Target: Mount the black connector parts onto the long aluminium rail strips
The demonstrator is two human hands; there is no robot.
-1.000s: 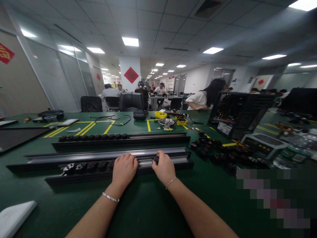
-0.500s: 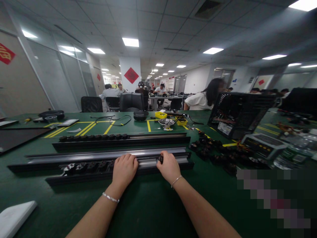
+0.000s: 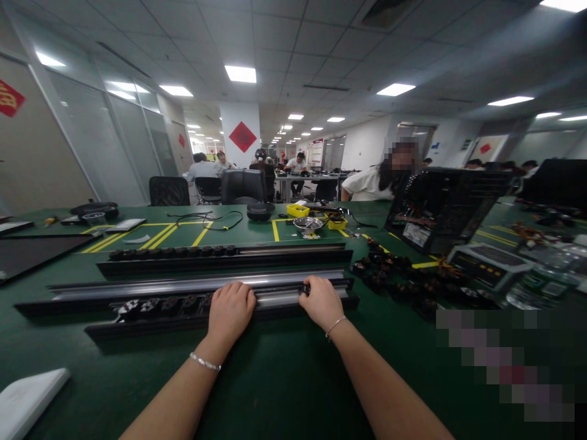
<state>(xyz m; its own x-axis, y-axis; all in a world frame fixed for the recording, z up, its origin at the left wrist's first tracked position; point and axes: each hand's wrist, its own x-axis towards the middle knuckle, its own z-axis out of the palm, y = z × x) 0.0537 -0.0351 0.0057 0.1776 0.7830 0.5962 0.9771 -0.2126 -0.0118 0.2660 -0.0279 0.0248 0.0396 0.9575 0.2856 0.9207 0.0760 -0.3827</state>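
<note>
The nearest black rail (image 3: 103, 330) lies lengthwise across the table, with several black round parts (image 3: 169, 305) set in its channel to the left. My left hand (image 3: 232, 309) is closed over this rail beside the rightmost visible part, its fingertips hidden on the far side. Toward the rail's right end, my right hand (image 3: 323, 301) pinches a small black round part (image 3: 304, 289) at the channel. A bright metal strip shows between the hands. Just behind is a second black rail (image 3: 160, 285) with a silvery channel.
A third rail (image 3: 293, 255) farther back carries a row of black parts. Loose black parts (image 3: 389, 272) are piled at right, near a power supply (image 3: 488, 267), a water bottle (image 3: 543, 284) and an open computer case (image 3: 440, 211). A metal bowl (image 3: 308, 225) stands behind; a person (image 3: 367, 183) leans beyond.
My right hand has moved slightly right along the rail with the small black part. My left hand stays in place. The person beyond the computer case has leaned lower.
</note>
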